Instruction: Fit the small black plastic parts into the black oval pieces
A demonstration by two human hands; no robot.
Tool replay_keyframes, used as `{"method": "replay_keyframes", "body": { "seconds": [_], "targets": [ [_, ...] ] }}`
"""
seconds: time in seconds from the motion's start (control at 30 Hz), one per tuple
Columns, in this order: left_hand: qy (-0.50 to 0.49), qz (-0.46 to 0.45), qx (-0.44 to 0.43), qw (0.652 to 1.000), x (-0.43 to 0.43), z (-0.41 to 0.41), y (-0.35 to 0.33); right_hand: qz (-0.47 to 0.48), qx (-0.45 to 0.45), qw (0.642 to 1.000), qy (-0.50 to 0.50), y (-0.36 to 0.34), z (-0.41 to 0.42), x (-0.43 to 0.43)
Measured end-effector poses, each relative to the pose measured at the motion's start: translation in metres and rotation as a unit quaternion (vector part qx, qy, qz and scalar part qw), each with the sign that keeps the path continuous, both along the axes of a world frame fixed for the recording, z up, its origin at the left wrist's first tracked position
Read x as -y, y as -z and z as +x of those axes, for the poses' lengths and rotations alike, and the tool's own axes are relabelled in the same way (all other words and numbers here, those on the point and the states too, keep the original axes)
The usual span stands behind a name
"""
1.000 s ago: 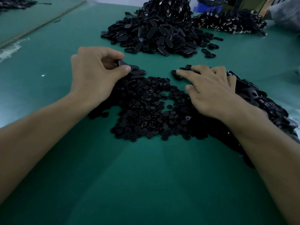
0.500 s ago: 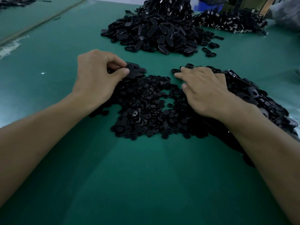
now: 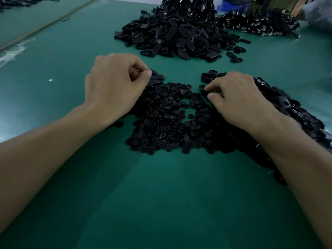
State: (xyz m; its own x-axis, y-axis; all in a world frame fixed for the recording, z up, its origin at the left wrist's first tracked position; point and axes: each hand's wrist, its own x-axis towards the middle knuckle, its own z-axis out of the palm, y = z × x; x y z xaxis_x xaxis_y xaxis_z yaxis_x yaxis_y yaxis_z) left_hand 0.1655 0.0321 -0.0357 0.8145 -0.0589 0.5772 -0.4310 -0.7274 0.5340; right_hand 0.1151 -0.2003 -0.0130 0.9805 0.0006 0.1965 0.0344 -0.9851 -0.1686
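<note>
The heap of small parts (image 3: 170, 123) lies mid-tabletop (image 3: 161, 203). At its far left edge my left hand (image 3: 115, 88) pinches an oval (image 3: 158, 77), long axis running left to right. At its far right edge my right hand (image 3: 239, 99) pinches a dark piece (image 3: 203, 90), kind unclear. Both sit well apart, so I judge they must meet over the heap.

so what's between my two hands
Head view: the far edge of the pile of small black parts lies between the left hand and right hand; just beyond it, bare green mat.
</note>
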Motion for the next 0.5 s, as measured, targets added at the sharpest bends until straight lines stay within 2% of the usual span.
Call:
{"method": "replay_keyframes", "body": {
  "seconds": [0.13, 0.3, 0.37, 0.5],
  "targets": [
    [0.046, -0.019, 0.003, 0.999, 0.005, -0.005, -0.002, 0.032, -0.005, 0.999, 0.012, -0.003, -0.005, 0.0],
    [0.114, -0.045, 0.003, 0.992, 0.014, -0.014, -0.003, 0.062, 0.078, 0.995, 0.01, -0.003, -0.008, 0.002],
    [0.149, -0.06, -0.001, 0.987, 0.019, -0.02, -0.002, 0.139, 0.095, 0.986, -0.017, -0.005, -0.01, -0.003],
    [0.202, -0.094, -0.038, 0.974, 0.025, -0.025, 0.0, 0.319, 0.047, 0.94, -0.108, -0.006, -0.013, -0.014]
  ]
}}
